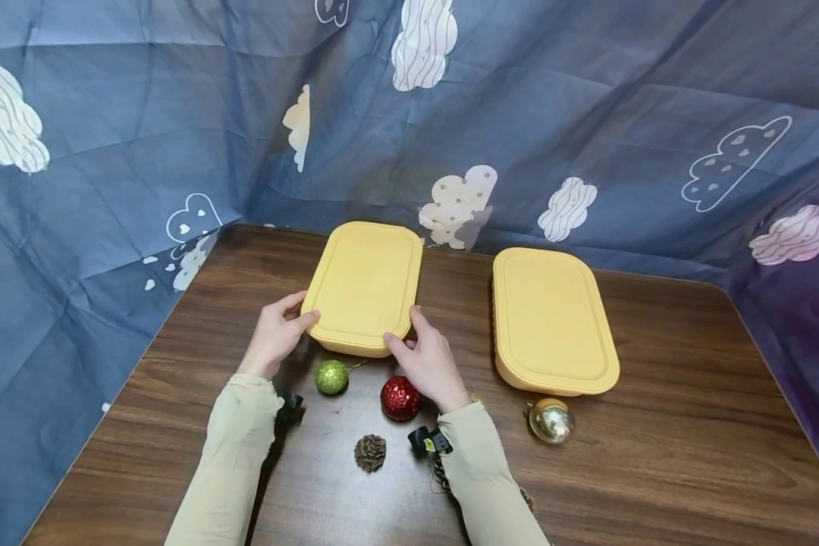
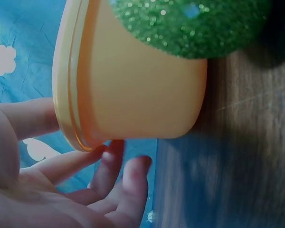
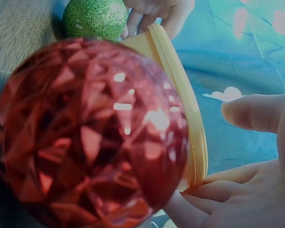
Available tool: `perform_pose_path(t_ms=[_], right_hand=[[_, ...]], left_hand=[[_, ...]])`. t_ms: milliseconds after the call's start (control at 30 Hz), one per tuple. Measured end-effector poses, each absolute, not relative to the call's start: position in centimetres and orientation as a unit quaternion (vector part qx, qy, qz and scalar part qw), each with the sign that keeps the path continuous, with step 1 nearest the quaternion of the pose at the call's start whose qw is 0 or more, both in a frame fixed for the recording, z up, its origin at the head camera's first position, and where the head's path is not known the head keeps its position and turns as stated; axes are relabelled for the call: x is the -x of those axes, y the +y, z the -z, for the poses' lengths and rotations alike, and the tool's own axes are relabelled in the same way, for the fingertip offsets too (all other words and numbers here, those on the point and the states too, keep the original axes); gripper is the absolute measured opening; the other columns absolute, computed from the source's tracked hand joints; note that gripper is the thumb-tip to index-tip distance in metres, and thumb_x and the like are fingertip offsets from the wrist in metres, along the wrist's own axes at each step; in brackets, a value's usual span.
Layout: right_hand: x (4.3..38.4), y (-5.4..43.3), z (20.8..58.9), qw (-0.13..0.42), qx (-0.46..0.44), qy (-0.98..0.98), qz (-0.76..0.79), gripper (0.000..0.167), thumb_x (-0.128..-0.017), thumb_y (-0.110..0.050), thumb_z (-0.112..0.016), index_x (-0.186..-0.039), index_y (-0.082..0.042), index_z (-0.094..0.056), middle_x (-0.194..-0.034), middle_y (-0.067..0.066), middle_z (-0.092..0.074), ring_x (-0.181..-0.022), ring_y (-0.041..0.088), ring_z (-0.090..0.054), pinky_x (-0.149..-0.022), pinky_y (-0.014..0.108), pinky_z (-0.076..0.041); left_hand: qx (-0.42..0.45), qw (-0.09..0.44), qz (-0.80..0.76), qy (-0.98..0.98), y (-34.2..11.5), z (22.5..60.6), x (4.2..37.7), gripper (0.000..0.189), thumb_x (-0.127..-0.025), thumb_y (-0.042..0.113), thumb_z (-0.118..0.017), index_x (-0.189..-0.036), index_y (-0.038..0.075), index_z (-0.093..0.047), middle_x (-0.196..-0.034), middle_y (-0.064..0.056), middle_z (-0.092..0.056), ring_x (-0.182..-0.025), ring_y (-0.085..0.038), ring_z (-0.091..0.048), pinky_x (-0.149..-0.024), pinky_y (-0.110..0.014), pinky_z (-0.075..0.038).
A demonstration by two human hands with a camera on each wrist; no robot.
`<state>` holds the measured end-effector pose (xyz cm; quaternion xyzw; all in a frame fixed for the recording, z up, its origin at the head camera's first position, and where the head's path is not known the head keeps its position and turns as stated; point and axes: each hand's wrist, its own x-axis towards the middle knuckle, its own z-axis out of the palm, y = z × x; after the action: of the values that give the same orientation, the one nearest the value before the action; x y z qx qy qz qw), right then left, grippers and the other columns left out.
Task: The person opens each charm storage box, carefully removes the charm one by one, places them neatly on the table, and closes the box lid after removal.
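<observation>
Both hands are at the near end of a yellow lidded box (image 1: 365,284) on the wooden table. My left hand (image 1: 274,336) grips its near left corner, thumb on the lid and fingers under the rim. At the near right corner, my right hand (image 1: 428,362) has its fingers bent against the rim; the right wrist view shows its thumb over the lid, a little apart from it. Close in front of the box lie a green glitter bauble (image 1: 331,377) and a red faceted bauble (image 1: 400,398), the red one beside my right hand.
A second yellow lidded box (image 1: 555,321) stands to the right, with a gold bauble (image 1: 550,421) before it. A pine cone (image 1: 370,453) lies nearer, and more small items are partly hidden by the right sleeve (image 1: 494,474). A blue cloud-print curtain (image 1: 355,152) hangs behind.
</observation>
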<state>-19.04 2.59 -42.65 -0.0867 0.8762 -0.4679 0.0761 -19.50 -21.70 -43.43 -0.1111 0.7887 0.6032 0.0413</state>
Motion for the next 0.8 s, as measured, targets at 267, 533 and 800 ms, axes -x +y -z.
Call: perform_pose_path(t_ms=[267,533,800], right_hand=[[18.97,2.7,42.63,0.075,0.094,0.885,0.451,0.072,-0.092,-0.033,-0.06,-0.148,0.002,-0.031,-0.145,0.021,-0.045,-0.098,0.024,-0.068,-0.091,0.041,-0.052],[19.08,2.91,42.91,0.064,0.114,0.886,0.445,0.072,-0.091,-0.032,-0.061,-0.15,-0.002,-0.03,-0.15,0.017,-0.041,-0.116,0.027,-0.06,-0.103,0.044,-0.044],[19.27,2.98,43.27,0.062,0.126,0.889,0.437,0.073,-0.09,-0.032,-0.061,-0.15,-0.004,-0.031,-0.153,0.015,-0.037,-0.137,0.032,-0.041,-0.111,0.047,-0.036]], left_hand=[[0.114,0.033,-0.574,0.81,-21.95,43.63,19.48,0.054,-0.092,0.019,-0.062,-0.141,0.005,-0.047,-0.1,-0.007,-0.053,-0.085,-0.012,-0.05,-0.067,-0.023,-0.045],[0.1,0.024,-0.556,0.825,-21.98,43.93,19.5,0.055,-0.091,0.017,-0.062,-0.143,0.008,-0.046,-0.09,-0.004,-0.044,-0.078,-0.016,-0.043,-0.062,-0.022,-0.039],[0.08,0.01,-0.546,0.834,-22.07,43.97,19.56,0.055,-0.094,0.017,-0.06,-0.146,0.015,-0.043,-0.079,-0.002,-0.041,-0.067,-0.01,-0.041,-0.058,-0.022,-0.037]])
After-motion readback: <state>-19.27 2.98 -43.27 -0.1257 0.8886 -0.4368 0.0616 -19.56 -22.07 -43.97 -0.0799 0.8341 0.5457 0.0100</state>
